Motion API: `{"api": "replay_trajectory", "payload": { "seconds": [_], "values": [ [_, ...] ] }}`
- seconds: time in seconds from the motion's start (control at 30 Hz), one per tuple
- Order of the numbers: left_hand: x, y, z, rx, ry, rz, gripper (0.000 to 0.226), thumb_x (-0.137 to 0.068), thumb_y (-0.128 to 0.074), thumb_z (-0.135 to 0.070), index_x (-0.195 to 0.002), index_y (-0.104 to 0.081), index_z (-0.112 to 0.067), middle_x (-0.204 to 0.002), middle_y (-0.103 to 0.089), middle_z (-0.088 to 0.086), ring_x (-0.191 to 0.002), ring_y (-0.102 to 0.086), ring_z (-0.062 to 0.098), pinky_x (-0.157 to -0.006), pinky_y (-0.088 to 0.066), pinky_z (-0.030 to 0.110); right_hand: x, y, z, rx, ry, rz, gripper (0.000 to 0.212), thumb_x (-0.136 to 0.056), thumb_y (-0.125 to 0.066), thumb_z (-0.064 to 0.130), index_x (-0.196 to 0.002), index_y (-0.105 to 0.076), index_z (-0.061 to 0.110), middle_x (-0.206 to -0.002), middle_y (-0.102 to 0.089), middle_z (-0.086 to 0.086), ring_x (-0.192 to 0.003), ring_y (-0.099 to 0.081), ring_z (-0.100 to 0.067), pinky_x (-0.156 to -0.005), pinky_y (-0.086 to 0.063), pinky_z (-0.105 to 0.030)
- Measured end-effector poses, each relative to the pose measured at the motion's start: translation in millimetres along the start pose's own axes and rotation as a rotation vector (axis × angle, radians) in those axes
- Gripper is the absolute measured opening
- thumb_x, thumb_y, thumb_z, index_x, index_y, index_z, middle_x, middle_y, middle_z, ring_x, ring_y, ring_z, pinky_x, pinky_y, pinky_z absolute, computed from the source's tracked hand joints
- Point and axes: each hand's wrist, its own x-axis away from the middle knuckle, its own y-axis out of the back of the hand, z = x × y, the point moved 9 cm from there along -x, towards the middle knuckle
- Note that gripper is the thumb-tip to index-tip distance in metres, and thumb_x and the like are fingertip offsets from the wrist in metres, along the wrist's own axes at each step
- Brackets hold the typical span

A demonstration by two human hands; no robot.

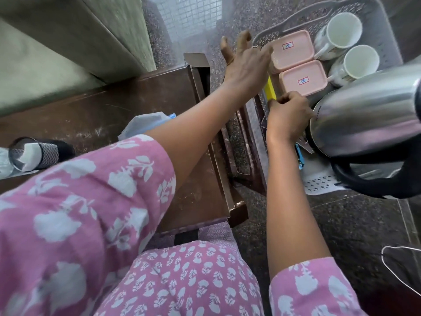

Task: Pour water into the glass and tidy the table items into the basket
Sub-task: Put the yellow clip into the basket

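The grey perforated basket (378, 26) sits on the speckled floor beside the brown table (141, 99) and holds two white mugs (341, 33), a steel kettle (364, 110) and two pink lidded boxes (293, 47), each with a small blue-edged sticker whose handwritten number looks like 19 on the far one and is unclear on the near one. The left hand (247, 65) hovers over the basket's near rim, its grip wide with fingers spread and holding nothing. The right hand (288, 115) is in the basket between the near box and the kettle, its grip narrow, fingertips pinched on the lower end of a yellow item (270, 88); a glass (22, 153) with paper inside lies on the table, well apart.
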Motion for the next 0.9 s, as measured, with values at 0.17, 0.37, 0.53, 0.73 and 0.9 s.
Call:
{"api": "replay_trajectory", "payload": {
  "seconds": [0.17,0.37,0.53,0.73,0.9],
  "values": [
    [0.0,-7.1,-1.9,-0.031,-0.03,0.059,0.052,-0.076,-0.034,0.002,-0.12,-0.052,-0.019,-0.11,-0.062,0.0,-0.139,-0.015,0.033,-0.103,-0.005,0.063,-4.5,-6.7,-1.9,0.053,-0.047,0.015,0.019,-0.086,-0.056,0.012,-0.1,-0.069,0.012,-0.103,-0.068,-0.015,-0.105,-0.058,-0.033,-0.064,-0.034,-0.027],
    [16.9,-1.3,4.6,0.071,-0.082,-0.083,0.041,-0.09,-0.036,-0.008,-0.12,-0.056,-0.028,-0.134,-0.051,-0.012,-0.136,-0.024,0.025,-0.102,-0.011,0.053,0.9,-4.5,-3.3,0.065,-0.063,-0.026,0.023,-0.089,-0.05,0.013,-0.101,-0.069,0.012,-0.104,-0.068,-0.018,-0.099,-0.061,-0.036,-0.063,-0.036,-0.03],
    [59.9,5.3,26.8,0.174,-0.074,-0.277,0.038,-0.092,-0.039,-0.016,-0.123,-0.056,-0.029,-0.134,-0.053,-0.013,-0.13,-0.036,0.02,-0.097,-0.019,0.044,28.8,14.0,8.1,-0.003,0.04,-0.274,0.017,-0.087,-0.053,0.014,-0.087,-0.069,0.007,-0.09,-0.071,-0.015,-0.083,-0.065,-0.033,-0.059,-0.031,-0.025],
    [106.6,-3.1,75.0,0.344,0.08,-0.424,0.037,-0.085,-0.047,-0.011,-0.116,-0.062,-0.025,-0.125,-0.06,-0.009,-0.116,-0.048,0.024,-0.088,-0.02,0.039,77.2,0.7,27.7,-0.016,0.291,-0.44,0.012,-0.081,-0.06,0.015,-0.077,-0.068,0.009,-0.085,-0.073,-0.005,-0.088,-0.064,-0.028,-0.082,-0.048,-0.036],
    [146.1,-33.0,144.7,0.383,0.353,-0.363,0.039,-0.085,-0.044,-0.013,-0.119,-0.058,-0.026,-0.13,-0.054,-0.008,-0.119,-0.043,0.022,-0.094,-0.021,0.04,107.6,-46.2,35.3,-0.101,0.405,-0.291,0.006,-0.078,-0.066,0.005,-0.074,-0.068,0.002,-0.081,-0.071,-0.012,-0.077,-0.065,-0.031,-0.08,-0.049,-0.036]
  ]
}}
